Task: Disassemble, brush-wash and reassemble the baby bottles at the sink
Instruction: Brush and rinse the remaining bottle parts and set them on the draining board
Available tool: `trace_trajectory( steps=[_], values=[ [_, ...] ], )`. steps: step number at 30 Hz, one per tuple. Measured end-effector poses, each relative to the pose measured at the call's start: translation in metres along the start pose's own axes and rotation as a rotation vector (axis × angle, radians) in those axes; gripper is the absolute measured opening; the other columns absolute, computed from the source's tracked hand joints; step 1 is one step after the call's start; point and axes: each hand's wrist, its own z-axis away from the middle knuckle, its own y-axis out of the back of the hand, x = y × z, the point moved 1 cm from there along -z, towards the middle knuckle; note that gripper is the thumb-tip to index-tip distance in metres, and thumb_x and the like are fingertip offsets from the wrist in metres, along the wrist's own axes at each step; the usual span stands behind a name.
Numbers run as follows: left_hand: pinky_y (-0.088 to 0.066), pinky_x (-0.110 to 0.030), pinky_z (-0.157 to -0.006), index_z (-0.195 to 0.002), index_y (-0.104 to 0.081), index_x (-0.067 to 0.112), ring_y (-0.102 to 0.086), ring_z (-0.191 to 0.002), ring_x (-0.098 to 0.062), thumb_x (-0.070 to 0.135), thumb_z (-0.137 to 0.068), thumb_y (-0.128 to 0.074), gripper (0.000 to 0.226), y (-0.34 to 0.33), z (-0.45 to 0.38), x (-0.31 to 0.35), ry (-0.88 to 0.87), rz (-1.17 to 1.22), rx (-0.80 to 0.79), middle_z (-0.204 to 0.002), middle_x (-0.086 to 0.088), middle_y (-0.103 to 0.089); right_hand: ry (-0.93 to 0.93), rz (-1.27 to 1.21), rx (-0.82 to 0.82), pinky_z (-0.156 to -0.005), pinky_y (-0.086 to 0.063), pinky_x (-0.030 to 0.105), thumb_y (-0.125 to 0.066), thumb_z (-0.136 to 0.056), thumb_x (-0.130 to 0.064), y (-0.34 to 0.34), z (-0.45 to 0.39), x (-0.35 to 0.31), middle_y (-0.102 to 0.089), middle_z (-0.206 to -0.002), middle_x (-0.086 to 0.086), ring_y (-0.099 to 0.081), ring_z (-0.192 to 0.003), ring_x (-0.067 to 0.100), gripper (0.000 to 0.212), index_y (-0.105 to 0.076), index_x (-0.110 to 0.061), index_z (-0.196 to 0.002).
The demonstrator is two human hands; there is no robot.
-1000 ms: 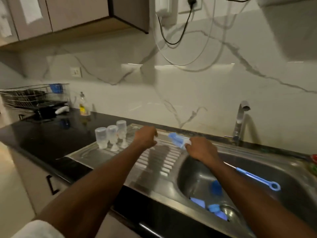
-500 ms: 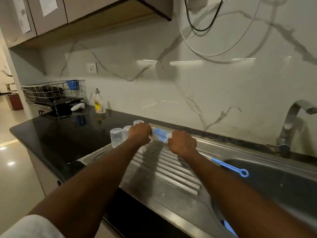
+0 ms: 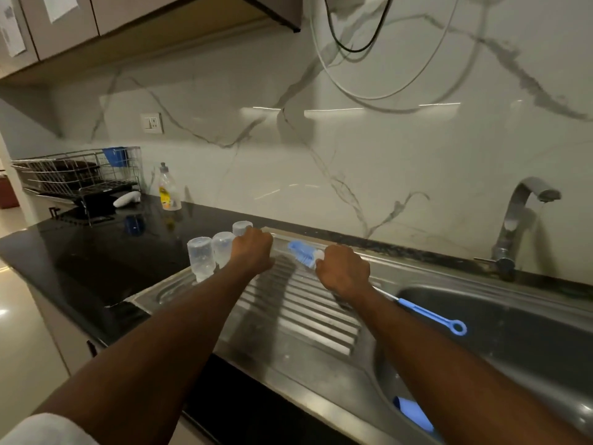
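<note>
Three clear baby bottles (image 3: 201, 259) stand upside down at the far left of the steel drainboard (image 3: 305, 319). My left hand (image 3: 253, 250) sits right beside them, fingers curled down around a clear bottle that it mostly hides. My right hand (image 3: 343, 273) grips the blue bottle brush (image 3: 301, 252). Its bristle head sticks out to the left, a short gap from my left hand. Its handle with a ring end trails to the right over the sink basin (image 3: 529, 322). A blue bottle part (image 3: 414, 412) lies in the basin.
The faucet (image 3: 516, 220) stands at the back right. A dish soap bottle (image 3: 168, 191) and a wire dish rack (image 3: 77, 175) sit on the black counter (image 3: 96, 261) to the left. Cupboards hang above and cables dangle down the marble wall.
Both hands have moved left from the basin edge to over the drainboard. The brush head now stands apart from my left hand, which has reached the upturned bottles.
</note>
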Motion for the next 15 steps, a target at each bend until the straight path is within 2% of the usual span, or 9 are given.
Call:
trace_trajectory(
  steps=[3, 6, 9, 15],
  values=[
    [-0.050, -0.039, -0.091, -0.127, -0.058, 0.013, -0.051, -0.127, -0.027, 0.037, -0.092, -0.064, 0.043, 0.013, 0.006, 0.022, -0.041, 0.059, 0.051, -0.130, -0.008, -0.058, -0.027, -0.021, 0.030, -0.084, -0.045, 0.033, -0.049, -0.099, -0.043, 0.019, 0.021, 0.017, -0.067, -0.124, 0.005, -0.064, -0.112, 0.027, 0.035, -0.065, -0.018, -0.118],
    [-0.050, -0.041, -0.094, -0.133, -0.056, 0.015, -0.050, -0.128, -0.026, 0.037, -0.091, -0.065, 0.048, 0.020, 0.014, 0.061, -0.096, 0.114, 0.061, -0.133, -0.006, -0.057, -0.052, -0.053, 0.040, -0.084, -0.044, 0.033, -0.045, -0.099, -0.055, 0.043, 0.050, 0.041, -0.066, -0.125, 0.008, -0.063, -0.114, 0.030, 0.050, -0.063, -0.014, -0.122],
    [-0.050, -0.043, -0.095, -0.133, -0.056, 0.017, -0.049, -0.128, -0.025, 0.039, -0.090, -0.067, 0.049, 0.026, 0.029, 0.111, -0.153, 0.181, 0.059, -0.134, -0.005, -0.056, -0.108, -0.046, 0.064, -0.089, -0.047, 0.036, -0.045, -0.098, -0.059, 0.065, 0.076, 0.071, -0.066, -0.124, 0.010, -0.063, -0.112, 0.030, 0.055, -0.062, -0.013, -0.122],
    [-0.052, -0.040, -0.096, -0.128, -0.059, 0.024, -0.055, -0.122, -0.023, 0.045, -0.087, -0.069, 0.047, 0.031, 0.069, 0.216, -0.319, 0.312, 0.077, -0.131, -0.002, -0.060, -0.236, 0.032, 0.106, -0.086, -0.047, 0.037, -0.052, -0.095, -0.048, 0.109, 0.126, 0.145, -0.066, -0.125, 0.010, -0.063, -0.114, 0.034, 0.044, -0.062, -0.014, -0.121]
  ],
)
